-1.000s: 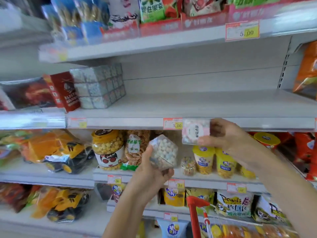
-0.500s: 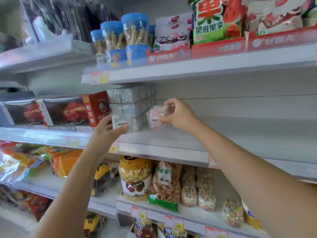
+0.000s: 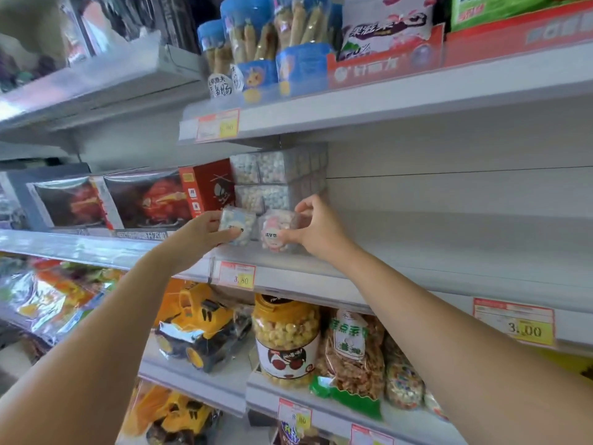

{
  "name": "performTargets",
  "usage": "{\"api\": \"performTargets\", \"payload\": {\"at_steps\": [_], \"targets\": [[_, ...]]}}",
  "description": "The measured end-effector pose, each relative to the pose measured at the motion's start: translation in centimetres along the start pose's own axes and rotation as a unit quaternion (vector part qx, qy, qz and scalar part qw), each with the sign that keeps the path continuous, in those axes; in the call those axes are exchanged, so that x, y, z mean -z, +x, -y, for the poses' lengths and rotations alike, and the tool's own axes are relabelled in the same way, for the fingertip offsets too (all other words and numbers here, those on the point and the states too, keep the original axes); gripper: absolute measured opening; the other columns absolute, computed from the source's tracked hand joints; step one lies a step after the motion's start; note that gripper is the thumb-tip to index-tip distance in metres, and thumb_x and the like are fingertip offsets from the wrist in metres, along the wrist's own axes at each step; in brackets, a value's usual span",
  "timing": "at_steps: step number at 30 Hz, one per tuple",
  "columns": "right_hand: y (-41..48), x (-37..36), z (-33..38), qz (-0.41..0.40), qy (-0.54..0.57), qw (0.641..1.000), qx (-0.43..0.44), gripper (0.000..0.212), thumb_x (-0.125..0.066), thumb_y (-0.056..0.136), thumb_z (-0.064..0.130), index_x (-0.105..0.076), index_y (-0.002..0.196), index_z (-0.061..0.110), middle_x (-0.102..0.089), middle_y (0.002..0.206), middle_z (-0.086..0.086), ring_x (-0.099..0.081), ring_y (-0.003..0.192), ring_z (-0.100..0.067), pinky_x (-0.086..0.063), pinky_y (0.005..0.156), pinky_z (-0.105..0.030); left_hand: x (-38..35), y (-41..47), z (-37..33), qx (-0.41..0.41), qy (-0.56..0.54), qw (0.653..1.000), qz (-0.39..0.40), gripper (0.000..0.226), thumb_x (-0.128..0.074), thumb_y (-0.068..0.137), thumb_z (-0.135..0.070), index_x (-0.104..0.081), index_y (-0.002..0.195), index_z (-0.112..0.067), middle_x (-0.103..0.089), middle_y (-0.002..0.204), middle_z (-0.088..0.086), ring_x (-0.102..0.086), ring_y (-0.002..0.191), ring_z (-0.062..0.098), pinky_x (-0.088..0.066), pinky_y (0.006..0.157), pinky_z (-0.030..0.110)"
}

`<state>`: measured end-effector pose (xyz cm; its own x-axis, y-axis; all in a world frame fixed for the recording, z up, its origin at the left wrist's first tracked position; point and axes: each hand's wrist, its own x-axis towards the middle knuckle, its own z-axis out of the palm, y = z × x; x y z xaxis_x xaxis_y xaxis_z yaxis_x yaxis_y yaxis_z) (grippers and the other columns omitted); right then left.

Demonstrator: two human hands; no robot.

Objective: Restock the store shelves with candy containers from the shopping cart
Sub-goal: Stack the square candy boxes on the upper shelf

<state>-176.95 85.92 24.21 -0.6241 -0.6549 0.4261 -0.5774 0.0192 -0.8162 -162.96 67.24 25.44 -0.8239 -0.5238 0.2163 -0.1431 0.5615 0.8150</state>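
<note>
Two small clear candy cubes are at the front of the middle shelf (image 3: 417,252). My left hand (image 3: 199,234) grips the bluish candy cube (image 3: 236,227). My right hand (image 3: 316,228) grips the pinkish candy cube (image 3: 276,231), which rests on the shelf beside the first. Right behind them stands a stack of the same clear candy cubes (image 3: 276,178), several wide and two high. The shopping cart is out of view.
A red box (image 3: 208,187) and boxed toys (image 3: 106,200) stand left of the stack. The shelf runs bare to the right. Blue snack tubs (image 3: 256,43) fill the shelf above. A candy jar (image 3: 287,338), snack bags and yellow toy trucks (image 3: 199,326) sit below.
Both hands rose from the lower shelf level to the middle shelf. The two cubes now sit side by side in front of the stack, and the view has tilted up and closer.
</note>
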Motion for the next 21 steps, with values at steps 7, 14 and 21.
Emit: {"api": "performTargets", "payload": {"at_steps": [7, 14, 21], "targets": [[0.0, -0.1, -0.9, 0.022, -0.055, 0.998, -0.010, 0.053, -0.082, 0.071, 0.032, -0.049, 0.108, 0.014, -0.055, 0.106, 0.002, -0.053, 0.093, -0.012, -0.039, 0.064, -0.018, -1.8, 0.3, 0.3, -0.019, 0.080, 0.996, -0.021, 0.024, -0.062, 0.087, -0.038, -0.052, 0.083, -0.016, -0.053, 0.075, -0.002, -0.046, 0.069, 0.015, -0.032, 0.063, 0.024], [0.0, -0.6, -0.9, 0.040, -0.130, 0.991, 0.019, 0.040, -0.080, 0.073, 0.038, -0.049, 0.080, 0.014, -0.053, 0.075, 0.005, -0.048, 0.068, -0.011, -0.035, 0.056, -0.026, -0.5, 0.3, -0.3, 0.009, 0.105, 0.994, 0.031, 0.038, -0.062, 0.083, -0.044, -0.060, 0.076, -0.006, -0.051, 0.073, 0.006, -0.048, 0.073, 0.020, -0.045, 0.079, 0.037], [0.0, -1.0, -1.1, 0.036, -0.146, 0.988, 0.045, 0.035, -0.077, 0.076, 0.037, -0.055, 0.084, 0.011, -0.057, 0.075, 0.003, -0.050, 0.067, -0.012, -0.040, 0.060, -0.029, -1.2, 0.3, -0.9, -0.008, 0.088, 0.996, 0.007, 0.041, -0.068, 0.085, -0.018, -0.052, 0.122, -0.022, -0.056, 0.103, -0.002, -0.056, 0.096, 0.013, -0.048, 0.083, 0.024]]}}
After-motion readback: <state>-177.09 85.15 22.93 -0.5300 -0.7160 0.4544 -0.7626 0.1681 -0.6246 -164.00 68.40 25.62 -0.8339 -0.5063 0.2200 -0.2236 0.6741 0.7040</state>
